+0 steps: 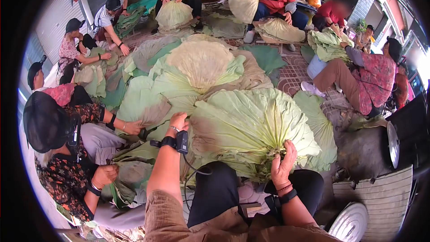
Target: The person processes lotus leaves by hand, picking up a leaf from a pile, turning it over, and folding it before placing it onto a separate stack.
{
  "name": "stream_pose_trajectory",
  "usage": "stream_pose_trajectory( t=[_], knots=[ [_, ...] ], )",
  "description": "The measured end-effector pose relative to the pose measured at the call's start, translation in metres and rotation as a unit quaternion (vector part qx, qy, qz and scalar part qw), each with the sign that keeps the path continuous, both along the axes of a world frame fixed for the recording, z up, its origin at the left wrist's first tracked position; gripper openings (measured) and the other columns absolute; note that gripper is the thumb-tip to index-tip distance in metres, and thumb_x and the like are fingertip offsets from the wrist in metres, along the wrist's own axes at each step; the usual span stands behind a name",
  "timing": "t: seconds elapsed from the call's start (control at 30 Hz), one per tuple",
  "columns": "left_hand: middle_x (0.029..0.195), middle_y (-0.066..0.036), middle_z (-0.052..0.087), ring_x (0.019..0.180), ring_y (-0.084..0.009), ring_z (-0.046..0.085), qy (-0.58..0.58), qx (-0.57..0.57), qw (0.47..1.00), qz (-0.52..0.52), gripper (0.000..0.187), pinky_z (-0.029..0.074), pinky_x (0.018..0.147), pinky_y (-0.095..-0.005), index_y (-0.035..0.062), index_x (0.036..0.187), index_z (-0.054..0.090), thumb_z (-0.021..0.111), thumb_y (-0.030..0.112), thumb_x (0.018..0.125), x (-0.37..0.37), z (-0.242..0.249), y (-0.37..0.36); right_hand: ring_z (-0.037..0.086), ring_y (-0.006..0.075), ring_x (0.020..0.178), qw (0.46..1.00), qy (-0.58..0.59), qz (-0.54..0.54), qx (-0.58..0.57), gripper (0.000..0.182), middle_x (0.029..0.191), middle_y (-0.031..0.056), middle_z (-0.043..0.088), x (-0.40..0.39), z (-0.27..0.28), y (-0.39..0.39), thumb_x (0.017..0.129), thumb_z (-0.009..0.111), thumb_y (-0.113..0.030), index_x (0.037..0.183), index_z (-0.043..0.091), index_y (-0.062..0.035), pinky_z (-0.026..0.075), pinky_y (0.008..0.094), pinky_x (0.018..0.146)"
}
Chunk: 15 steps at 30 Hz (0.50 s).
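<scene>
A large pale green stack of leaves (251, 116) lies spread before my knees, with its pleated stem end towards me. My right hand (284, 161) is at that stem end, the thumb and fingers closed round the gathered edge. At the stack's left side is my left hand (179, 122), its fingers curled in beside the brownish edge; whether anything is between them is too small to tell. A black device with a cable is strapped on my left wrist. Beyond the stack lies a heap of leaves with a tan, dried one (200, 60) on top.
Close on my left, a person in a black cap (45, 116) handles leaves. Several other people sit around the heap with leaves. At the right are a grey sack (363, 152), a striped board (380, 201) and a round metal lid (349, 223).
</scene>
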<state>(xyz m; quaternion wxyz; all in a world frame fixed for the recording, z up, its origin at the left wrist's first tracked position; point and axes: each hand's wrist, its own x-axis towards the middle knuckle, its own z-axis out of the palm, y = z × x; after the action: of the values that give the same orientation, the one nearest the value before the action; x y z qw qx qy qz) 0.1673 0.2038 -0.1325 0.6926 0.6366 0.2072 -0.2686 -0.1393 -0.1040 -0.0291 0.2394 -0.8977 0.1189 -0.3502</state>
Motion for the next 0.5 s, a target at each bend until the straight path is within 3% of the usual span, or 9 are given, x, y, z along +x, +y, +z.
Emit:
stream_pose_trajectory(
  t=[0.07, 0.1, 0.2, 0.23, 0.27, 0.3, 0.37, 0.43, 0.5],
  knots=[
    [0.124, -0.006, 0.045, 0.11, -0.0337, 0.05, 0.031, 0.018, 0.999, 0.028, 0.05, 0.044, 0.079, -0.0468, 0.0163, 0.132, 0.038, 0.057, 0.024, 0.086, -0.042, -0.025, 0.025, 0.039, 0.0385, 0.12, 1.0, -0.002, -0.006, -0.002, 0.049, 0.126, 0.0218, 0.045, 0.002, 0.002, 0.003, 0.078, 0.049, -0.012, 0.124, 0.042, 0.0025, 0.024, 0.0485, 0.104],
    [0.095, -0.004, 0.055, 0.077, -0.0225, 0.058, 0.052, 0.046, 0.993, 0.098, 0.036, 0.048, 0.058, -0.0367, 0.0158, 0.118, 0.053, 0.059, 0.021, 0.083, -0.064, -0.036, 0.033, 0.039, 0.0384, 0.12, 1.0, -0.006, -0.004, -0.002, 0.049, 0.126, 0.0219, 0.045, 0.003, 0.001, 0.004, 0.078, 0.049, -0.011, 0.124, 0.041, 0.0026, 0.024, 0.0484, 0.104],
    [0.109, -0.008, 0.05, 0.091, -0.0323, 0.057, 0.103, 0.043, 0.991, 0.076, 0.03, 0.047, 0.071, -0.0493, 0.0124, 0.111, 0.052, 0.057, 0.022, 0.083, -0.123, -0.102, 0.087, 0.039, 0.0372, 0.12, 1.0, -0.016, 0.0, -0.01, 0.048, 0.127, 0.0219, 0.044, 0.004, -0.003, 0.002, 0.08, 0.048, -0.011, 0.126, 0.041, 0.0027, 0.025, 0.0473, 0.104],
    [0.099, -0.011, 0.058, 0.082, -0.0328, 0.062, 0.105, 0.091, 0.983, 0.121, 0.023, 0.05, 0.066, -0.0488, 0.0095, 0.097, 0.057, 0.062, 0.023, 0.079, -0.16, -0.11, 0.101, 0.039, 0.0372, 0.12, 1.0, -0.013, -0.004, -0.006, 0.048, 0.128, 0.0219, 0.044, 0.003, -0.004, 0.002, 0.082, 0.048, -0.012, 0.127, 0.04, 0.0028, 0.025, 0.0468, 0.104],
    [0.096, -0.012, 0.061, 0.082, -0.0333, 0.062, -0.056, 0.359, 0.915, -0.176, 0.026, 0.05, 0.066, -0.0479, 0.0083, 0.095, 0.058, 0.065, 0.024, 0.075, -0.174, -0.143, 0.123, 0.038, 0.0373, 0.121, 1.0, -0.01, -0.009, -0.002, 0.048, 0.128, 0.0218, 0.043, 0.004, -0.006, 0.003, 0.083, 0.048, -0.013, 0.127, 0.04, 0.0029, 0.025, 0.0464, 0.104],
    [0.093, -0.014, 0.063, 0.082, -0.0338, 0.063, -0.196, 0.543, 0.677, -0.456, 0.029, 0.051, 0.067, -0.0469, 0.0071, 0.093, 0.059, 0.067, 0.025, 0.071, -0.189, -0.175, 0.149, 0.038, 0.0371, 0.121, 1.0, -0.003, -0.007, 0.0, 0.048, 0.129, 0.0217, 0.043, 0.002, -0.007, 0.005, 0.084, 0.047, -0.014, 0.128, 0.039, 0.003, 0.025, 0.0459, 0.104],
    [0.089, -0.013, 0.068, 0.083, -0.0277, 0.067, -0.134, 0.618, 0.635, -0.444, 0.016, 0.053, 0.069, -0.0395, 0.0094, 0.084, 0.07, 0.06, 0.018, 0.075, -0.229, -0.187, 0.153, 0.037, 0.0369, 0.121, 1.0, -0.009, 0.0, 0.001, 0.048, 0.13, 0.0215, 0.042, 0.006, -0.008, 0.004, 0.086, 0.046, -0.014, 0.129, 0.038, 0.0032, 0.025, 0.0453, 0.104],
    [0.088, -0.012, 0.068, 0.083, -0.0294, 0.067, -0.098, 0.621, 0.675, -0.385, 0.018, 0.052, 0.074, -0.0408, 0.0085, 0.081, 0.071, 0.055, 0.017, 0.078, -0.255, -0.202, 0.153, 0.036, 0.0356, 0.122, 1.0, -0.013, 0.004, 0.021, 0.048, 0.132, 0.0208, 0.041, 0.006, -0.01, 0.006, 0.088, 0.043, -0.016, 0.132, 0.036, 0.003, 0.024, 0.0443, 0.105],
    [0.104, -0.022, 0.063, 0.1, -0.0362, 0.06, 0.012, 0.525, 0.821, -0.223, 0.038, 0.047, 0.087, -0.0408, 0.0007, 0.099, 0.065, 0.061, 0.03, 0.075, -0.267, -0.275, 0.165, 0.036, 0.0351, 0.123, 1.0, -0.008, 0.013, 0.024, 0.049, 0.132, 0.0205, 0.04, 0.007, -0.01, 0.007, 0.089, 0.043, -0.018, 0.133, 0.035, 0.0029, 0.024, 0.0439, 0.105]
  ],
)
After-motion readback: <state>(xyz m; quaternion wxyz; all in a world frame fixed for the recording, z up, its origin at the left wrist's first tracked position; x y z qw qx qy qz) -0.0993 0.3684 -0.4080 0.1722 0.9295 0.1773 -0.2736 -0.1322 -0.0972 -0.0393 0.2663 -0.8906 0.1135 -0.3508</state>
